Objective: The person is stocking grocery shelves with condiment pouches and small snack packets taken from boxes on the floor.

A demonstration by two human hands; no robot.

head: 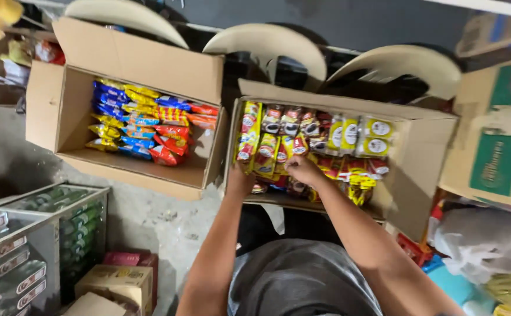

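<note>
I am leaning over an open cardboard box (419,158) full of snack packets, both arms reaching down into it. My right hand (303,169) is curling its fingers around the top edge of a yellow and red packet (267,153) standing in the middle rows, pinching it. My left hand (239,181) is resting at the box's near left wall, by the tall yellow packets (248,137); I cannot tell whether it is gripping anything, since the wall is hiding most of it.

The packets are standing tightly on edge, so I am judging that pulling one out could drag its neighbours up or tip a row over. The loose pile of small yellow sachets (358,188) just right of my hand is looking likely to slide if nudged. The box appears to be sitting on pale plastic chairs (267,44) rather than a worktop, so leaning weight on the near wall could tilt it towards me.

Room is tight. A second open box (62,111) of blue, yellow and red packets is sitting just to the left, its flap nearly touching mine. A taller carton (495,152) is crowding the right side, with a white plastic bag (484,240) below it. Down left, a glass display case (39,234) and small cartons (118,284) are narrowing the concrete floor (150,219). The clearest way out for my hands is straight up and back
</note>
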